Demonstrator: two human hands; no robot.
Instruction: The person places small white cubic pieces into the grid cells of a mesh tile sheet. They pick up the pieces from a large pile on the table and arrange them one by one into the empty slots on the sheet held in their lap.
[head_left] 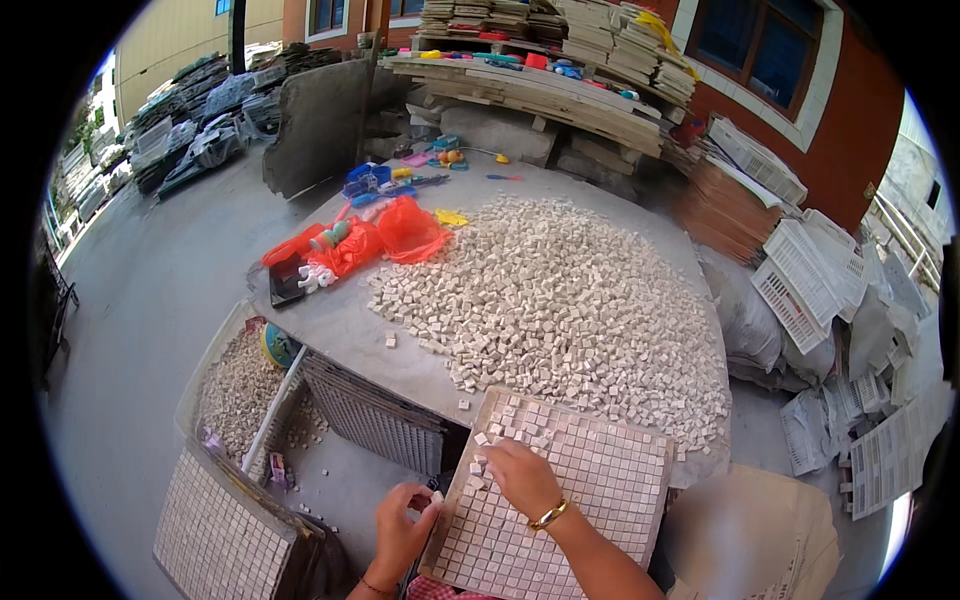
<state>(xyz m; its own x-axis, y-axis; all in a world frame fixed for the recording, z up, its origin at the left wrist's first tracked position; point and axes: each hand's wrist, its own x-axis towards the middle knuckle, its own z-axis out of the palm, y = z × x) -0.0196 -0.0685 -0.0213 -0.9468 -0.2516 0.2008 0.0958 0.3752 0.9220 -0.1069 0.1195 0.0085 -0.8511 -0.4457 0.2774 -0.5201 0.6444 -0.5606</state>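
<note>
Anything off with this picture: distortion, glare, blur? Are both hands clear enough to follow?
In the head view, the corners go black and the wooden planks look bowed; daylight is bright, a strip near the right rim almost blown out; a smeared patch hides part of the brown cardboard; the left hand and right hand read clearly enough.

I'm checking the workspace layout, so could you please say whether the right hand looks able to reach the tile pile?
Probably yes: the right hand is over the tray, the tile pile lies just past the tray's far edge, and nothing tall seems to block the way.
</note>
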